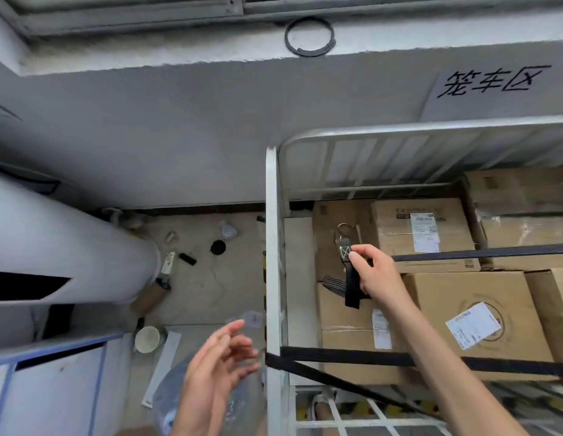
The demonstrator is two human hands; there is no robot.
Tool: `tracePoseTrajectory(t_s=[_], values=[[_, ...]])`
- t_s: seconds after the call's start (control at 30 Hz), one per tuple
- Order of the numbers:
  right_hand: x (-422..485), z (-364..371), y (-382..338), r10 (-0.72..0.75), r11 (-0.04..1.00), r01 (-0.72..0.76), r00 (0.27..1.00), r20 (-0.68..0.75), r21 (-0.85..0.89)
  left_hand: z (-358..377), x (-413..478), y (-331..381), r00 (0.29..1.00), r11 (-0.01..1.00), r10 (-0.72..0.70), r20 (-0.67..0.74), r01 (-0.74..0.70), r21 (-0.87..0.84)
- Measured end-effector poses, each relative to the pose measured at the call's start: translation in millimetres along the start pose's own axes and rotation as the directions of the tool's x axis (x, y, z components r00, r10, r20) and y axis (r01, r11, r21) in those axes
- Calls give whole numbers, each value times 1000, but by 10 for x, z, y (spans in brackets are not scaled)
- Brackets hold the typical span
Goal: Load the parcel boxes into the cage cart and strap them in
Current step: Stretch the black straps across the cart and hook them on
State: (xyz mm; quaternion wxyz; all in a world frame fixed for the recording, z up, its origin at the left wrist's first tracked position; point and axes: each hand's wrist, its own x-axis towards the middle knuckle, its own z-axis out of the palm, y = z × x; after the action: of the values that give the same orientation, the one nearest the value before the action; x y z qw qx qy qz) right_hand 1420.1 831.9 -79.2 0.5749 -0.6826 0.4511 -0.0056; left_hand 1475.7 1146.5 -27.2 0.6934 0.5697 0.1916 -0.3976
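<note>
**Desk:** Where do your hands stand?

**Caption:** Your right hand (pixel 373 273) pinches a black strap (pixel 352 286) near its end, at 2 o'clock, over the boxes (pixel 456 305). Your left hand (pixel 217 363) hangs slack at 7 o'clock, fingers loosely spread, holding nothing, just outside the cart (pixel 271 234).

**Desk:** And the boxes?

**Caption:** Stacked inside the cart, from 3 to 5 o'clock. A second strap (pixel 352 355) crosses in front of them.

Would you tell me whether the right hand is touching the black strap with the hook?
Touching. The head view shows the right hand pinching the black strap near its hooked end.
</note>
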Motion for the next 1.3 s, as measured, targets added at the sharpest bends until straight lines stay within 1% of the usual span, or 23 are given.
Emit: tracePoseTrajectory(t_s=[0.07, 0.13, 0.2, 0.23, 0.27, 0.3, 0.37, 0.47, 0.53, 0.67, 0.83, 0.93, 1.07, 1.17, 1.23, 1.3], values=[[26, 150, 111, 9, 998, -6, 998, 54, -65, -487, 254, -13, 993, 1000, -15, -120, 12, -18], [58, 335, 227, 38, 989, -21, 992, 118, -143, -890, 564, -8, 982, 996, -52, -184, 38, -76], [97, 521, 343, 84, 978, -49, 982, 170, -201, -1133, 932, 5, 974, 976, -113, -196, 72, -207], [120, 605, 394, 107, 973, -62, 975, 193, -223, -1180, 1126, 1, 976, 964, -137, -171, 92, -249], [146, 690, 442, 123, 968, -71, 970, 207, -241, -1186, 1310, -5, 979, 961, -157, -129, 121, -250], [172, 769, 486, 132, 963, -75, 968, 213, -257, -1162, 1482, -14, 981, 967, -174, -87, 154, -204], [218, 914, 557, 135, 960, -75, 968, 211, -269, -1074, 1782, -30, 983, 982, -185, -8, 185, -50], [274, 1081, 581, 144, 963, -92, 970, 195, -252, -918, 2054, 14, 980, 972, -181, 82, 166, 168], [283, 1165, 552, 153, 971, -111, 969, 194, -211, -849, 2149, 54, 973, 955, -195, 120, 161, 249], [316, 1309, 471, 153, 980, -123, 970, 192, -158, -758, 2269, 102, 941, 939, -256, 220, 188, 288], [382, 1429, 398, 145, 987, -125, 965, 219, -99, -602, 2377, 169, 904, 926, -301, 303, 202, 318], [418, 1414, 387, 112, 988, -87, 973, 202, -126, -527, 2416, 203, 884, 919, -311, 349, 185, 350], [455, 1374, 381, 88, 992, -68, 975, 202, -106, -426, 2455, 243, 887, 915, -288, 362, 144, 377], [499, 1402, 331, 69, 995, -52, 975, 212, -85, -329, 2493, 256, 885, 915, -288, 365, 142, 379], [533, 1405, 304, 64, 996, -49, 974, 219, -74, -250, 2530, 268, 879, 919, -293, 376, 152, 363], [546, 1402, 292, 65, 996, -49, 973, 221, -76, -182, 2580, 305, 889, 929, -280, 363, 155, 336]])
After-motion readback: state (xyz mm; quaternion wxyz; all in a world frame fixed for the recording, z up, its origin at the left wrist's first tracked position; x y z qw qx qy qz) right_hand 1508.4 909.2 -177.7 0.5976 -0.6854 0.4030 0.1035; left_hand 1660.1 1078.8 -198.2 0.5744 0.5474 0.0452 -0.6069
